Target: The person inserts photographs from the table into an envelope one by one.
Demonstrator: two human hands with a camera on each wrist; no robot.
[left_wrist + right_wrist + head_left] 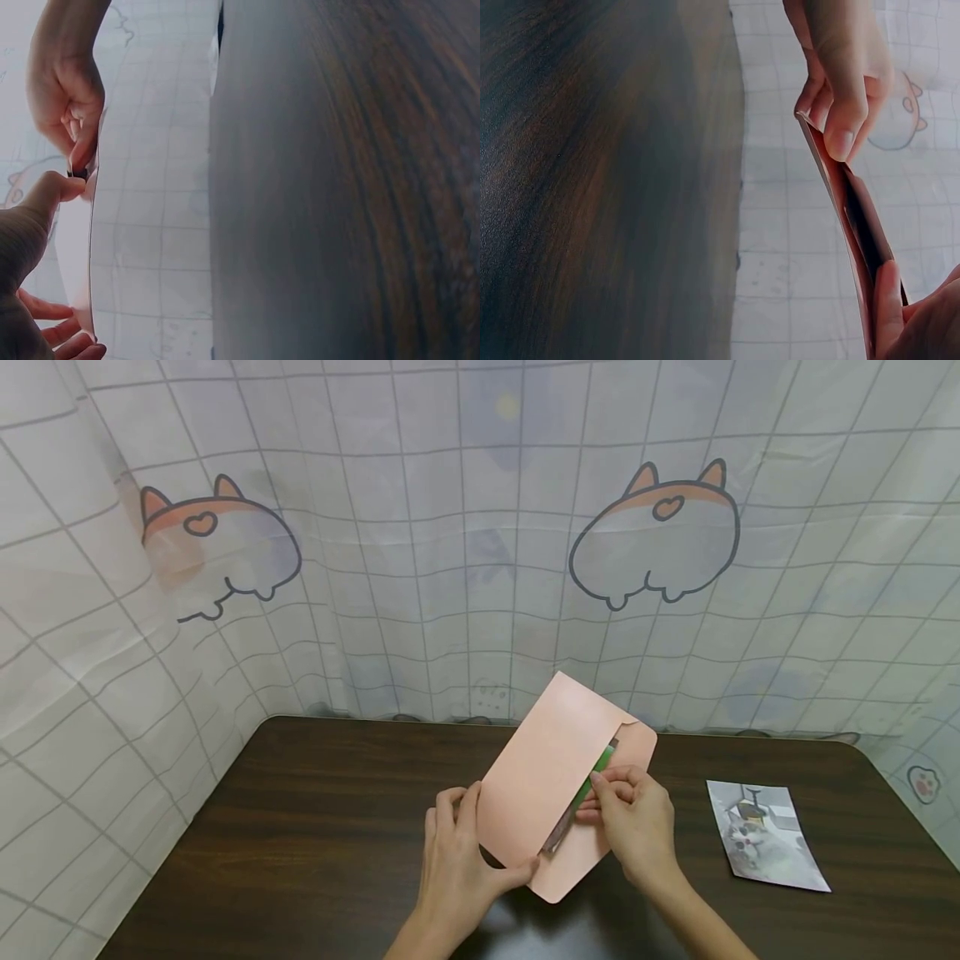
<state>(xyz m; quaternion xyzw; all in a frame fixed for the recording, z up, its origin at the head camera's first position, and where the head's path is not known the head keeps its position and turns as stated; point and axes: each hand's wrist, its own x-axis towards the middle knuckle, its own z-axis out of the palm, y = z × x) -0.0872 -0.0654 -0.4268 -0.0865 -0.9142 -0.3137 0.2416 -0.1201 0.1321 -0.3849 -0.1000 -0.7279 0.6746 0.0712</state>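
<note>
A pale pink envelope (543, 756) is held up at a slant above the table, its flap open toward the lower right. My left hand (459, 864) grips its lower left end, thumb by the mouth and fingers along the outer edge. Out of the mouth shows a narrow strip of a green and dark photo (602, 758); the envelope hides the rest. My right hand (637, 822) pinches that strip between thumb and fingers, over the flap. In the right wrist view, the photo's dark edge (861, 225) sits inside the envelope mouth, between both hands.
Another photo (767, 835), of a white animal, lies on the dark wood table (300, 835) to the right of my right hand. Behind the table hangs a white checked curtain (420, 527) with cartoon animal prints.
</note>
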